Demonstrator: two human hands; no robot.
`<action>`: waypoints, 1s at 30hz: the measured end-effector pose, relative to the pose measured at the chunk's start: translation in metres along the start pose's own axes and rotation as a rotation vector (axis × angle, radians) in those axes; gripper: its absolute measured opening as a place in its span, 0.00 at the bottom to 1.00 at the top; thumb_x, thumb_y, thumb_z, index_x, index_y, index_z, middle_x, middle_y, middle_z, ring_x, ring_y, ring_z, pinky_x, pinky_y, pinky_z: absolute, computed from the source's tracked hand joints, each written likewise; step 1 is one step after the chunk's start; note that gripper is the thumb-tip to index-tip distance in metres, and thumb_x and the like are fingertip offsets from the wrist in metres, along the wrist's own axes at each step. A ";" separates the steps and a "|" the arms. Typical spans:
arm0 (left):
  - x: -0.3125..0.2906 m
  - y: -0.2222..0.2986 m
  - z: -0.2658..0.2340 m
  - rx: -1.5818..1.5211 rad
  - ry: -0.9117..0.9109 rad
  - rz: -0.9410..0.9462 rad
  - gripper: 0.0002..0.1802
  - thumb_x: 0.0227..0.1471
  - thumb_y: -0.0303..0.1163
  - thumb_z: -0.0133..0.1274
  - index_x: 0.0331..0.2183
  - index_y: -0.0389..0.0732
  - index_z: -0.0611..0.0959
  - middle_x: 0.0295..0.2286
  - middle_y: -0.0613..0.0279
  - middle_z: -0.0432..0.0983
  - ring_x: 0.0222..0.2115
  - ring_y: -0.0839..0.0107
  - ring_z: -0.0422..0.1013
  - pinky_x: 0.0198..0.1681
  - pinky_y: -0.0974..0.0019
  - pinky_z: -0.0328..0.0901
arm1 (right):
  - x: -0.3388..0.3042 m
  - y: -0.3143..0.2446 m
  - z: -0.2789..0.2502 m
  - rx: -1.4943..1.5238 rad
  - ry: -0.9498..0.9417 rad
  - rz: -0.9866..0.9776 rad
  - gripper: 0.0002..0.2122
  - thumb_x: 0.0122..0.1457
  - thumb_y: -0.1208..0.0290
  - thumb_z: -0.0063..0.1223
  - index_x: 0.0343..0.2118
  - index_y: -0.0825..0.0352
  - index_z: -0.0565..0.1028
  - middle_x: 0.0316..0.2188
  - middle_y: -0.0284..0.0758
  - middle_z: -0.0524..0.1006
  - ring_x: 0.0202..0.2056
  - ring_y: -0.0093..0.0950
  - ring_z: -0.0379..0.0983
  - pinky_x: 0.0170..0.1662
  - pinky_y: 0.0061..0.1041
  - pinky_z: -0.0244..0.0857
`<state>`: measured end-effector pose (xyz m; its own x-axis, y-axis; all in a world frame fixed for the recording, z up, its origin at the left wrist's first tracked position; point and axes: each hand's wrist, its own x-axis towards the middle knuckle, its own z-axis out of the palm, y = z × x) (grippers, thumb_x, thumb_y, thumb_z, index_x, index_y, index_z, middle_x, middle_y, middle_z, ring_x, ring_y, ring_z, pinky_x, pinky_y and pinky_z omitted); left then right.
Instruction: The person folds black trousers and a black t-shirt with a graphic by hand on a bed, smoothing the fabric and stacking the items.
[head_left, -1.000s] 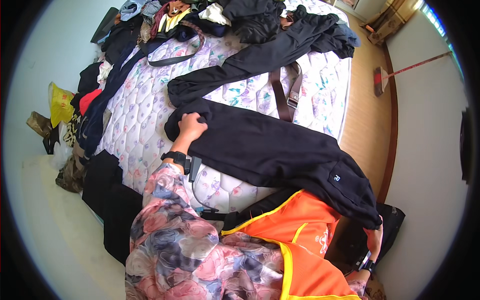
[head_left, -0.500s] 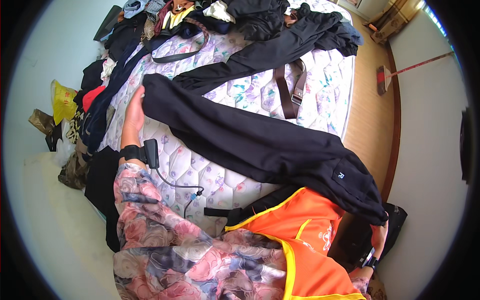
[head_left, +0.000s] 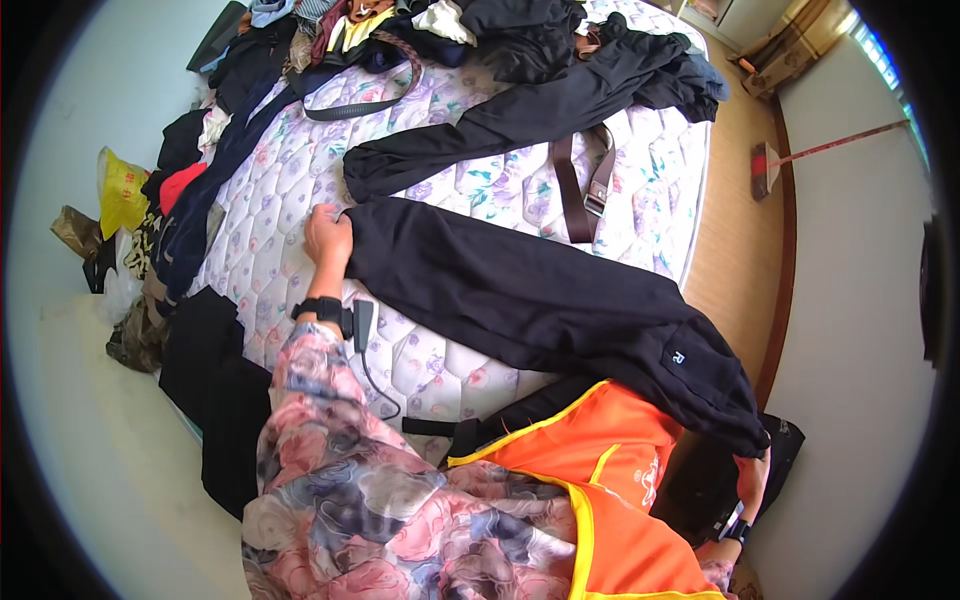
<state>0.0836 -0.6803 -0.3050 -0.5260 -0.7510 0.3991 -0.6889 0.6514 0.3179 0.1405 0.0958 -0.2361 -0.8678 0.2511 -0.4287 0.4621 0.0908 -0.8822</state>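
Note:
A pair of black trousers (head_left: 530, 285), folded lengthwise, stretches across the bed in front of me with a small white mark near its right end. At the hem end on the left, my left hand (head_left: 328, 236) is closed on the cloth with curled fingers. My right hand (head_left: 752, 472), low at the right, grips the other end; its fingers are partly hidden by the fabric. An orange apron with yellow edging (head_left: 620, 440) lies over my front, just below the trousers.
The flowered mattress (head_left: 440, 385) carries a second black pair of trousers (head_left: 500, 115), a brown belt (head_left: 574, 195) and a clothes pile (head_left: 250, 75). A dark bag (head_left: 785, 440) stands near my right hand. A broom (head_left: 765, 172) leans by the right wall.
My left hand has moved right and nearer to me, and its fingers have curled round the hem. The trousers' left end came along. My right hand stays nearly in place.

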 end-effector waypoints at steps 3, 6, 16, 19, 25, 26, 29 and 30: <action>0.027 -0.056 0.035 -0.301 -0.669 -0.094 0.16 0.36 0.37 0.53 0.30 0.38 0.79 0.28 0.52 0.76 0.31 0.59 0.72 0.40 0.63 0.63 | 0.008 0.005 0.000 0.003 -0.013 0.016 0.25 0.44 0.85 0.46 0.48 0.58 0.66 0.38 0.24 0.70 0.38 0.19 0.67 0.40 0.18 0.62; 0.013 0.025 -0.016 -0.035 -0.849 0.070 0.22 0.26 0.42 0.60 0.25 0.37 0.77 0.26 0.54 0.76 0.30 0.58 0.72 0.37 0.63 0.63 | -0.003 0.007 -0.003 0.014 0.035 0.025 0.26 0.43 0.85 0.46 0.49 0.58 0.66 0.38 0.25 0.70 0.39 0.19 0.67 0.40 0.19 0.62; -0.016 0.003 -0.006 -0.522 -0.567 -0.025 0.16 0.43 0.41 0.54 0.26 0.36 0.79 0.26 0.55 0.77 0.29 0.64 0.73 0.34 0.64 0.65 | 0.000 0.007 -0.002 0.017 0.025 0.041 0.27 0.43 0.85 0.44 0.50 0.58 0.65 0.40 0.26 0.70 0.40 0.21 0.67 0.40 0.20 0.62; -0.022 0.010 -0.012 -0.167 -0.781 0.082 0.17 0.42 0.42 0.56 0.25 0.35 0.79 0.26 0.53 0.77 0.29 0.60 0.73 0.34 0.62 0.66 | -0.003 0.000 0.004 0.011 0.018 0.032 0.26 0.43 0.85 0.44 0.49 0.59 0.65 0.39 0.26 0.71 0.40 0.20 0.67 0.40 0.20 0.62; -0.018 0.041 -0.023 0.152 -1.008 0.183 0.30 0.35 0.47 0.60 0.33 0.30 0.78 0.34 0.47 0.75 0.35 0.57 0.72 0.39 0.65 0.65 | -0.008 -0.003 0.010 -0.019 0.034 0.028 0.26 0.43 0.85 0.44 0.48 0.59 0.66 0.38 0.26 0.71 0.39 0.19 0.67 0.39 0.19 0.62; -0.020 0.047 -0.025 0.245 -1.007 0.236 0.31 0.36 0.47 0.60 0.36 0.30 0.77 0.36 0.47 0.74 0.35 0.58 0.72 0.39 0.67 0.65 | -0.009 -0.003 0.011 -0.020 0.034 0.027 0.25 0.43 0.85 0.45 0.48 0.59 0.66 0.38 0.25 0.71 0.39 0.19 0.67 0.39 0.18 0.62; -0.020 0.055 -0.029 0.113 -1.027 0.255 0.35 0.35 0.43 0.62 0.41 0.28 0.72 0.40 0.46 0.72 0.39 0.59 0.70 0.42 0.68 0.63 | -0.010 -0.002 0.013 -0.013 0.046 0.022 0.25 0.43 0.84 0.45 0.48 0.60 0.66 0.38 0.26 0.71 0.39 0.19 0.67 0.39 0.19 0.62; -0.019 0.046 -0.019 -0.256 -1.104 0.134 0.33 0.37 0.35 0.59 0.45 0.31 0.69 0.39 0.49 0.72 0.40 0.62 0.69 0.43 0.67 0.64 | -0.009 -0.002 0.013 -0.012 0.039 0.019 0.25 0.43 0.84 0.45 0.48 0.60 0.66 0.38 0.26 0.71 0.39 0.19 0.67 0.39 0.19 0.62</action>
<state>0.0718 -0.6344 -0.2812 -0.8261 -0.2757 -0.4915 -0.5389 0.6414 0.5461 0.1449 0.0803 -0.2330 -0.8514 0.2902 -0.4370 0.4805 0.0972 -0.8716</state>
